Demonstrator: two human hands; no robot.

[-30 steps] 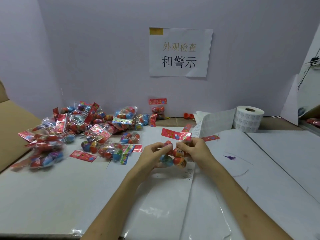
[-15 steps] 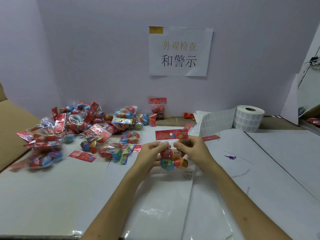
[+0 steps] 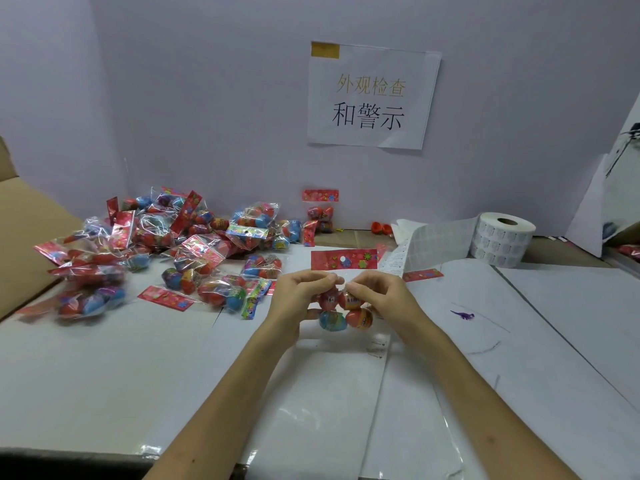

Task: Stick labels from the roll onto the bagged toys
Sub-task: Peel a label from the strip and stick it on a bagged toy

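Observation:
A clear bag of red and blue toy eggs (image 3: 343, 311) with a red header card on top stands upright above the white table at centre. My left hand (image 3: 299, 299) grips its left side and my right hand (image 3: 382, 297) grips its right side, fingertips meeting just under the header. The white label roll (image 3: 500, 239) stands at the back right, and its unrolled strip of labels (image 3: 424, 244) trails left toward the bag. Whether a label sits on the held bag I cannot tell.
A heap of bagged toys (image 3: 173, 244) covers the back left of the table. One more bag (image 3: 320, 211) leans on the back wall under a paper sign (image 3: 372, 95). A cardboard box (image 3: 24, 237) stands at the left edge. A loose red header card (image 3: 422, 274) lies right of my hands.
The bag has turned in my hands so that its red header now stands level and upright; both hands shifted their grip slightly toward its upper middle.

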